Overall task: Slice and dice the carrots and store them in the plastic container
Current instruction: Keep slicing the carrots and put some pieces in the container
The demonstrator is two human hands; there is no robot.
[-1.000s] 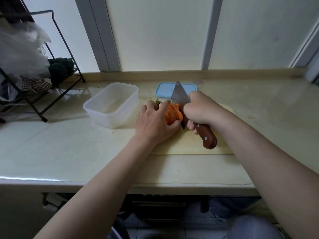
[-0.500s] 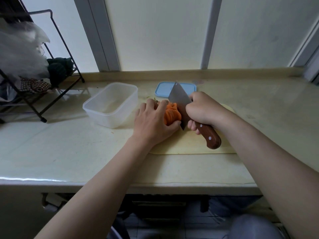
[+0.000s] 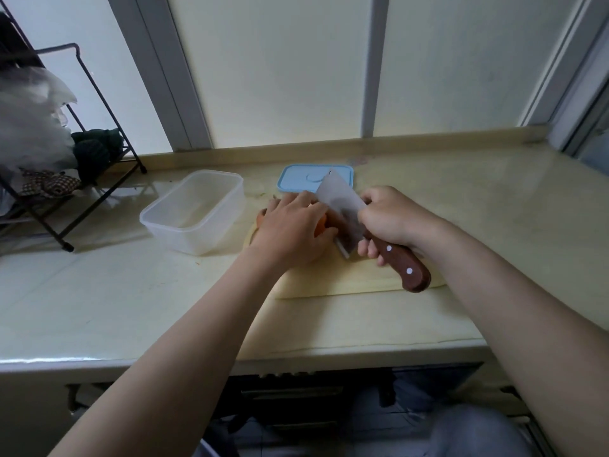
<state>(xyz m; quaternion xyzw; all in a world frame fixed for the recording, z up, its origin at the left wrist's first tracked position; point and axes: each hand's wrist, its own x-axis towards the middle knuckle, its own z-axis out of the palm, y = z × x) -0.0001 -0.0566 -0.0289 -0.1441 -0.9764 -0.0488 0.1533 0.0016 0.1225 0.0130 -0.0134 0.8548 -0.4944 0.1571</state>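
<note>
We see left hand (image 3: 293, 232) curved over orange carrot (image 3: 320, 228) on pale rectangular cutting board (image 3: 346, 278), holding it down. Most of carrot hidden under fingers. Right hand (image 3: 392, 222) wrapped round brown wooden handle of broad steel cleaver (image 3: 342, 209); blade tilted, blurred, just beside left thumb. Clear rectangular plastic container (image 3: 197, 240) sits lidless just left of board. Light-blue plastic lid (image 3: 296, 176) lies behind board on cream counter (image 3: 131, 291).
</note>
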